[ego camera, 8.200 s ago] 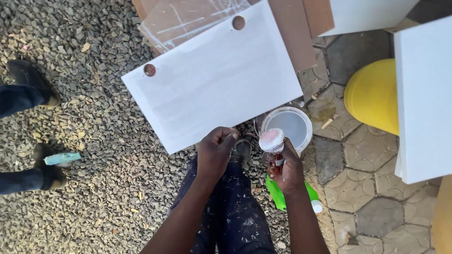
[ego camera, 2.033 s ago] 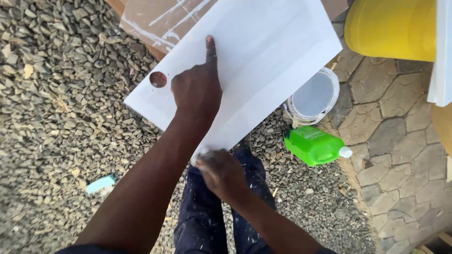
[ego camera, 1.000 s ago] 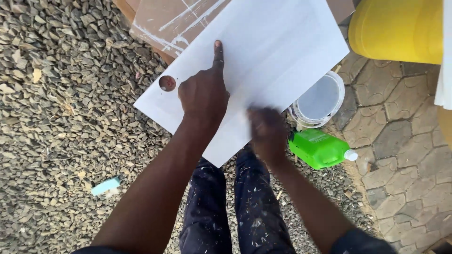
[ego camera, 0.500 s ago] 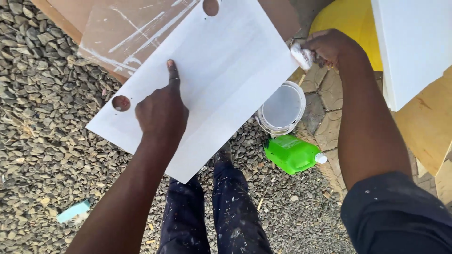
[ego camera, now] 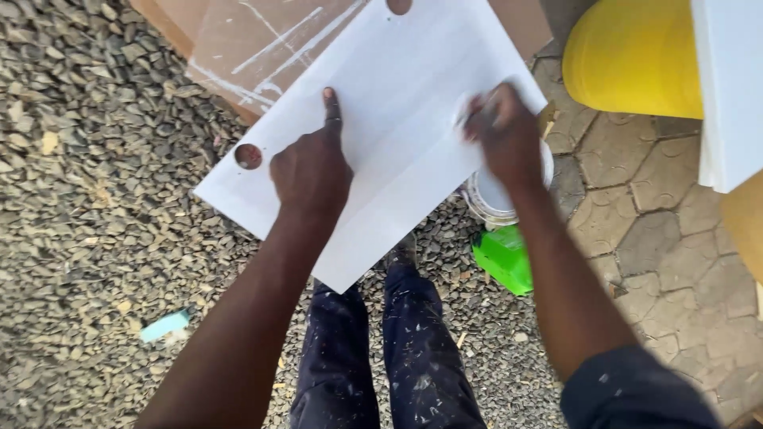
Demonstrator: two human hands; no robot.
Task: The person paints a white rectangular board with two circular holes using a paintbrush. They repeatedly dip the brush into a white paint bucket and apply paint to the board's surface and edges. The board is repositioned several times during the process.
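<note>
A white painted board [ego camera: 397, 151] with two round holes lies tilted over the gravel, one hole [ego camera: 248, 156] near its left end. My left hand [ego camera: 311, 171] presses flat on the board, index finger stretched out along it. My right hand [ego camera: 502, 135] is over the board's right edge, closed on a small white object, blurred, that looks like a cloth or pad. Just beneath that hand sits a small white paint tub [ego camera: 494, 197], partly hidden by my arm.
A green plastic bottle [ego camera: 505, 258] lies on the gravel by the tub. A yellow container [ego camera: 636, 56] and another white board [ego camera: 731, 87] stand at the upper right on paving stones. Cardboard with plastic film [ego camera: 238, 48] lies behind. My legs [ego camera: 381, 357] are below.
My right hand came down from beyond the board's top right corner onto its right edge, still gripping the white object. My left hand stays pressed on the board.
</note>
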